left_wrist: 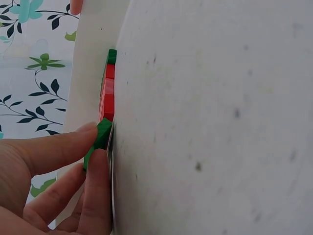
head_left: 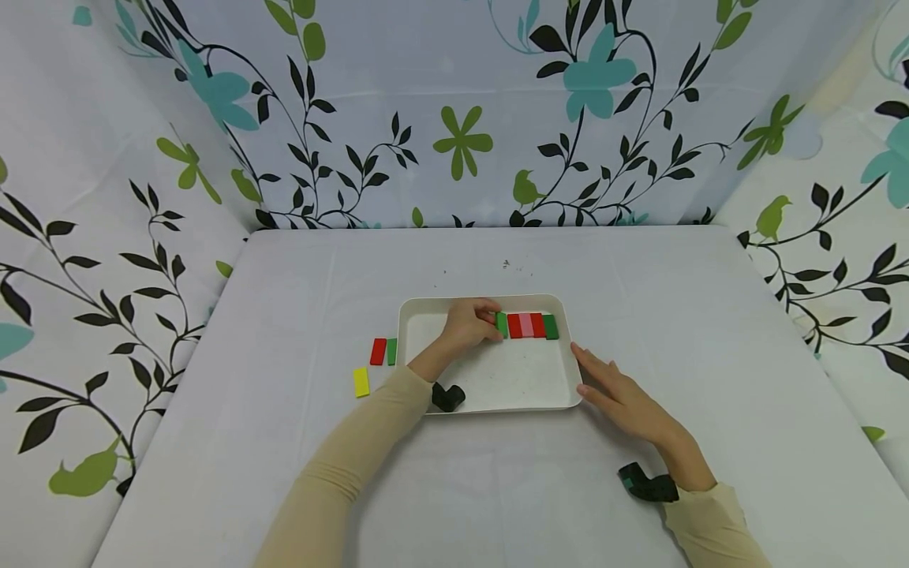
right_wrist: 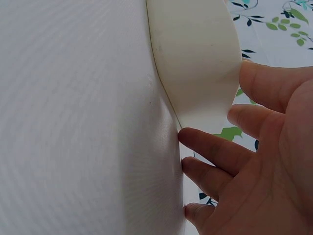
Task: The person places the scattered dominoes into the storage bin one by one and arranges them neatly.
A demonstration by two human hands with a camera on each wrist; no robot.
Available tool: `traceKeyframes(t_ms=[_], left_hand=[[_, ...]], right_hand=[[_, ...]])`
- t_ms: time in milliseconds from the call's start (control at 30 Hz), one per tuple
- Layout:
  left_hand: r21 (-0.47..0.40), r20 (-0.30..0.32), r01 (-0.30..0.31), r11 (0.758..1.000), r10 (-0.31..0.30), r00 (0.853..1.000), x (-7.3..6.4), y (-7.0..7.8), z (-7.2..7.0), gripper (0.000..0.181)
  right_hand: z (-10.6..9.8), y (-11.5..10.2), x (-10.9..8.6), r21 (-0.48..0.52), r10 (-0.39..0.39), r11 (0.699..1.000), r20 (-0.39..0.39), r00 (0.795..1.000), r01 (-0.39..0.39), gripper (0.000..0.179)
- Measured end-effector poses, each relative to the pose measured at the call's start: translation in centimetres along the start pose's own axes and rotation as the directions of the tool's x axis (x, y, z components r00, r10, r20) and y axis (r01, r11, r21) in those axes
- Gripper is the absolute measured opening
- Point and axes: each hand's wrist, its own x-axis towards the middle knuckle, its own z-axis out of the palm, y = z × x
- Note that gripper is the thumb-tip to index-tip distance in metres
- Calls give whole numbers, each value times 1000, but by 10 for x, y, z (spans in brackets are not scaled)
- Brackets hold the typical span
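My left hand reaches over the white tray and pinches a green block between thumb and fingers. That block stands at the left end of a row along the tray's far side. From there the row runs red block, pink block, red block and a dark green block. At the tray's right end, my right hand touches the rim with extended fingers. In the right wrist view its thumb and index fingertip rest against the tray wall.
Left of the tray, on the white-covered table, lie a red block, a green block partly hidden by the rim, and a yellow block. Flower-patterned cloth hangs behind and at both sides.
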Motion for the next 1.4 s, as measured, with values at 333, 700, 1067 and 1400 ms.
traceKeyframes(t_ms=[333,700,1067,1400], left_hand=[[84,-3,-42,996,43,999,0,0,1,47],[127,11,-51,991,50,999,1,0,2,45],[114,18,-41,993,40,999,1,1,2,45],[109,23,-57,992,55,998,1,0,2,44]], right_hand=[[0,1,0,0,-3,1000,-3,1000,3,65],[0,1,-1,-1,-6,1000,-5,1000,6,65],[0,0,-1,-4,0,1000,1,1000,0,65],[1,1,0,-1,1,1000,1,1000,-1,64]])
